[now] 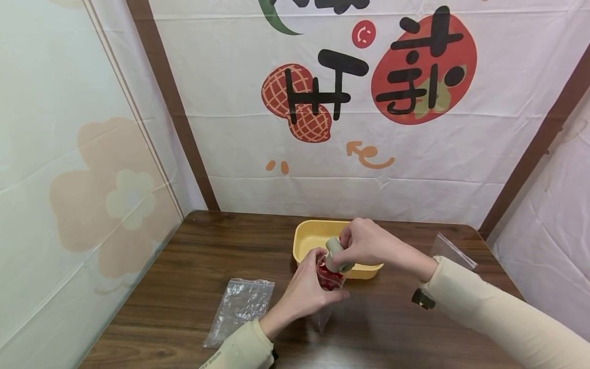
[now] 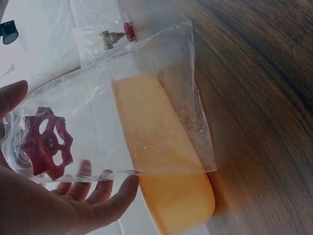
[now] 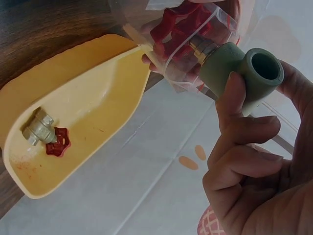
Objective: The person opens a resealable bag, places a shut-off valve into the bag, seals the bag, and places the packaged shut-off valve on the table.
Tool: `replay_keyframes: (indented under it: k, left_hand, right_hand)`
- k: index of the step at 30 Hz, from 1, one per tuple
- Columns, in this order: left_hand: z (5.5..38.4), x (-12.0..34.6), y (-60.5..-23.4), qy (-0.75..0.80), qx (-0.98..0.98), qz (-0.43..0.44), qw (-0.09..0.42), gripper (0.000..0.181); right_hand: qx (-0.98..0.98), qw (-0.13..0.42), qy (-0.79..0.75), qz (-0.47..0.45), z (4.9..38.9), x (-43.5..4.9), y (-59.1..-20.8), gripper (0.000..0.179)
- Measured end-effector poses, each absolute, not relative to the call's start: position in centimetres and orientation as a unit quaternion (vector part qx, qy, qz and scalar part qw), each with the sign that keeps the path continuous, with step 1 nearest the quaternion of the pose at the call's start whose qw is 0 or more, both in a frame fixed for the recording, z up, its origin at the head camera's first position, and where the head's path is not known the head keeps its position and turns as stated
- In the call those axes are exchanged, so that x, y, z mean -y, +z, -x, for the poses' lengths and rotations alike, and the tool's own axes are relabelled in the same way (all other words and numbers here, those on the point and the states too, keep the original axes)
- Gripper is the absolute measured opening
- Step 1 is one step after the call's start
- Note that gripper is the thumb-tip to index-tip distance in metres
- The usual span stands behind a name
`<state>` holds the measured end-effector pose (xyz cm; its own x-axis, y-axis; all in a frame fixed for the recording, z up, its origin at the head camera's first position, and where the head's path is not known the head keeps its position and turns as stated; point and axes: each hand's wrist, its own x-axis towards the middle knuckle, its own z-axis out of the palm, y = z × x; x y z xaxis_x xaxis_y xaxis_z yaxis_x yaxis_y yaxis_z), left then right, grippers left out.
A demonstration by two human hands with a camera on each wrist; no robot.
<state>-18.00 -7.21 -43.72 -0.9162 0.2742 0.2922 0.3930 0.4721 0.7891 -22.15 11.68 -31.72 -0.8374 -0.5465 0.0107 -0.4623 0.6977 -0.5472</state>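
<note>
Head view shows a dark wood-grain table with a yellow tray at its far middle, close to a printed white curtain. At left on the table lies 1 flat bag of clear plastic, apart from the tray; at far right, a 2nd bag shows only partly, as the right sleeve runs in front of it. Both hands are on the near side of the tray and hide part of it. Seen from the right wrist, the tray holds a red-wheeled metal valve; the left wrist view also shows a brass valve at a clear bag, though whether it sits inside I cannot tell. The green valve is at the mouth of a held bag, its red handwheel inside the plastic and its green body sticking out. The right hand reaches in from the right, back upward, pinching that green body between thumb and finger, its other fingers folded. The left hand comes from the near left and grips the held bag around its mouth, digits on 2 sides, the bag's lower part hanging below.
</note>
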Motion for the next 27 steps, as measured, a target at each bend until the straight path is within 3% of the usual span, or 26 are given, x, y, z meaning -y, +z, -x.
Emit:
replay_keyframes:
  k: [27]
  left_hand:
    - [17.8,6.6,-43.9,-0.469,0.859,0.196,0.068,0.094]
  right_hand:
    - [-0.914,0.048,-0.268,0.301,21.8,-11.4,-33.0,0.038]
